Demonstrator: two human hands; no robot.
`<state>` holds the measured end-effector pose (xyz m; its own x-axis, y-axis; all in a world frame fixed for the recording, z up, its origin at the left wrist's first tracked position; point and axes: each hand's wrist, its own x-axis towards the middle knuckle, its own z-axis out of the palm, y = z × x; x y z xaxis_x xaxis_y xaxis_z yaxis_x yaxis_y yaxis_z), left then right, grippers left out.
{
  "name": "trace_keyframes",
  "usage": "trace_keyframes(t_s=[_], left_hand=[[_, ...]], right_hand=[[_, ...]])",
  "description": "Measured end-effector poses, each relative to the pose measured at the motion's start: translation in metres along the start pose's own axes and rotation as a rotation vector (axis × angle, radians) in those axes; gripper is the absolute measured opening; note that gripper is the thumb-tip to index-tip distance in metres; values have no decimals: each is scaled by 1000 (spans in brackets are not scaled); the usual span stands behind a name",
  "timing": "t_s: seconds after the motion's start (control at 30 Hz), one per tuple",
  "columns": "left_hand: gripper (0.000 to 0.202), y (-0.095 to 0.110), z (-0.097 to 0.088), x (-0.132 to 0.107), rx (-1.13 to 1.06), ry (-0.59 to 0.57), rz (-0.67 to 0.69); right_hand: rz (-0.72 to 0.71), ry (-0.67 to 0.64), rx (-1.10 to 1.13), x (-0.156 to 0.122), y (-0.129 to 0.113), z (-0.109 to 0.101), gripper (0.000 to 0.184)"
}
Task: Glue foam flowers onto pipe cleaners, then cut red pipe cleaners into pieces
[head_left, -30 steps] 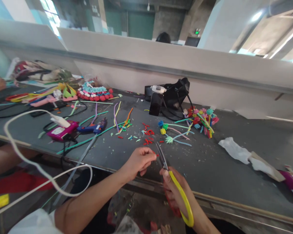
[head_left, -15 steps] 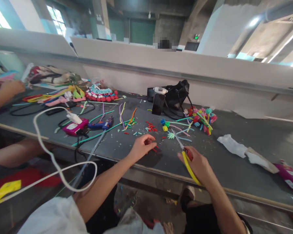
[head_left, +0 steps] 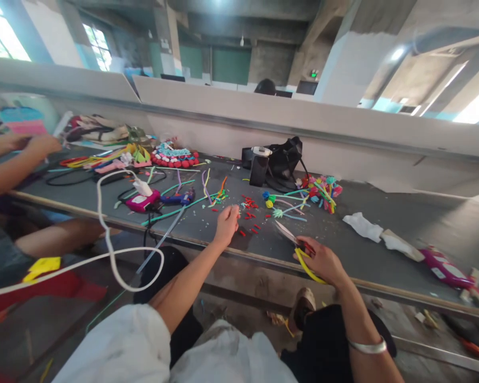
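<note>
My right hand (head_left: 322, 261) grips scissors (head_left: 286, 233) with yellow and red handles, their blades pointing to the upper left, apart from the cut pieces. My left hand (head_left: 226, 223) is over the table with its fingers pinched together; whatever may be in them is too small to make out. Just right of its fingertips lie several short red pieces (head_left: 250, 215) of pipe cleaner. Beyond the scissor tips are fuzzy pompom flowers on stems: a pale green flower (head_left: 278, 213), a yellow one (head_left: 269, 204) and a blue one (head_left: 265, 195).
A hot glue gun (head_left: 178, 198) and a magenta box with a white plug (head_left: 142, 201) are at left, near a looping white cable (head_left: 112, 255). Behind stand a phone (head_left: 258, 170) and black bag (head_left: 290, 158). A flower bunch (head_left: 323, 192) lies right. Another person's hands (head_left: 40, 144) work far left.
My left hand has drawn away from the red pieces, up and to the left, fingers now closed. The view has shifted slightly. My right hand still holds the scissors.
</note>
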<state>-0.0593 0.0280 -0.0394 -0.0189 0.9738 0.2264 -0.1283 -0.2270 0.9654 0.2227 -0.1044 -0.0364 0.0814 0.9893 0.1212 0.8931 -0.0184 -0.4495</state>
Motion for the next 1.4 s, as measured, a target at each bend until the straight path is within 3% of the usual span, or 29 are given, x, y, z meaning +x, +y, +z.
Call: trace_keyframes(t_s=[0.13,0.4,0.77,1.03,1.17,1.3,1.4], left_hand=[[38,-2,0,2,32,36,38],[35,-2,-1,3,86,-54,88],[33,13,-1,-11,192,-164,93],[53,10,-6,-11,403,7,90],[54,13,-27,0,539,47,91],[26,20,-69,25,750,46,147],[22,23,-94,40,918,-19,170]], right_hand=[[5,30,16,2,1,5,50],[11,49,36,4,-4,4,48],[35,36,40,-2,-11,0,51],[28,85,37,-8,-15,4,48],[46,101,24,-9,-13,8,48],[58,113,25,-11,-6,14,48],[67,143,30,-13,-2,19,50]])
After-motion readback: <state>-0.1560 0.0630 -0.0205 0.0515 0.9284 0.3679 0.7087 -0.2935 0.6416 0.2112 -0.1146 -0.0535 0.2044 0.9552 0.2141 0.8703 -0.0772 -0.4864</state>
